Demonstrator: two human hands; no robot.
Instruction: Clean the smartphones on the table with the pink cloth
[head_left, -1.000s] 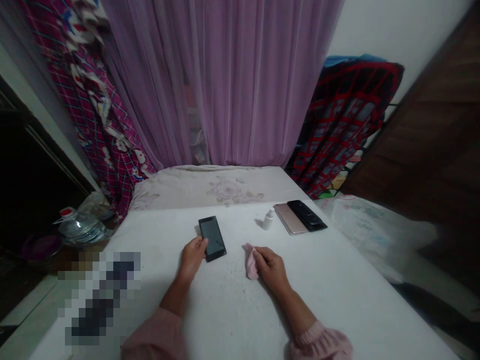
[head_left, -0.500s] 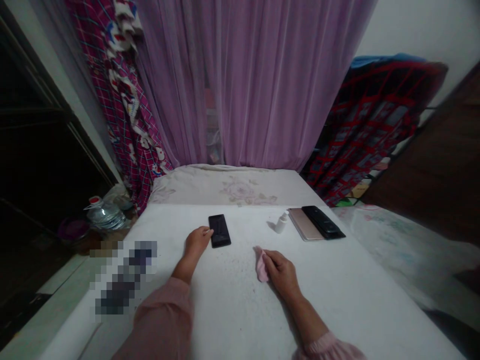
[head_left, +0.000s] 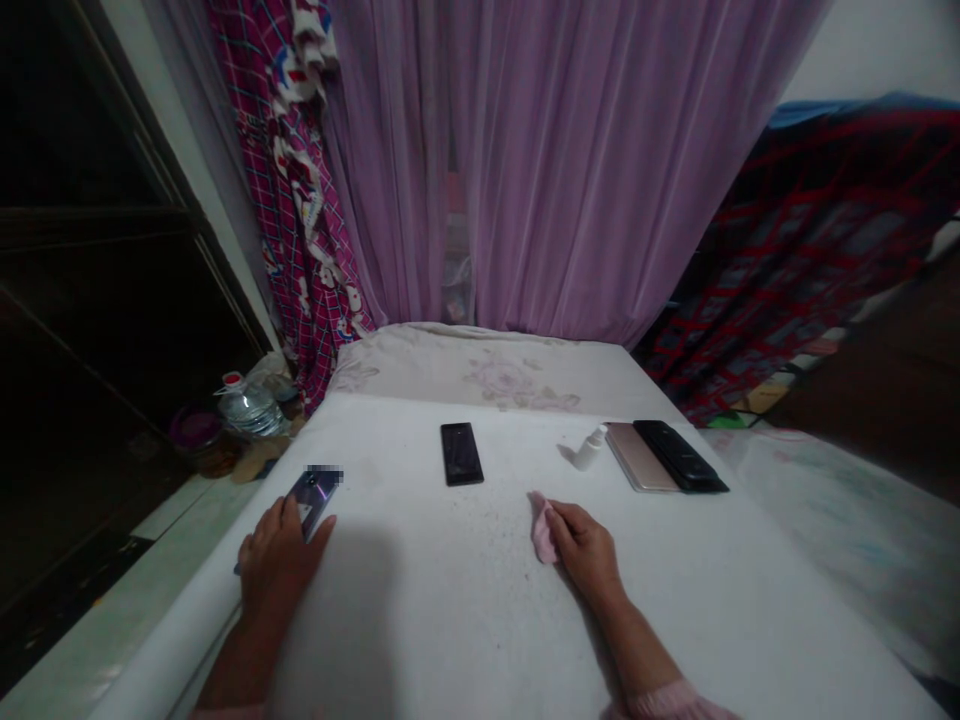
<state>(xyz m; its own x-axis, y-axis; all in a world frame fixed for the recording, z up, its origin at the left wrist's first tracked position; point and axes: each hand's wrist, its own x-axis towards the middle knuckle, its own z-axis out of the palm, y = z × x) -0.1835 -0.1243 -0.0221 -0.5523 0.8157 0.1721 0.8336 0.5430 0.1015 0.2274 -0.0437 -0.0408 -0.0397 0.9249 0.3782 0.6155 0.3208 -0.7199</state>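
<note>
At the left edge of the white-covered surface, my left hand [head_left: 277, 560] lies over a shiny bluish-purple phone [head_left: 313, 494], fingers on one side and thumb on the other. My right hand [head_left: 589, 552] pinches a small pink cloth [head_left: 543, 530] near the middle. Between and beyond the hands a black phone [head_left: 461, 454] lies flat, touched by neither. A small white bottle [head_left: 589, 448] stands to the right of it.
A rose-gold tablet [head_left: 637, 458] and a black case [head_left: 681, 456] lie at the right back. Purple curtains [head_left: 570, 180] hang behind the surface [head_left: 450, 620]. A large water bottle [head_left: 251, 408] is beyond the left edge.
My left hand has moved from the black phone's left side to the bluish-purple phone and taken hold of it. My right hand still holds the pink cloth. The view has shifted left.
</note>
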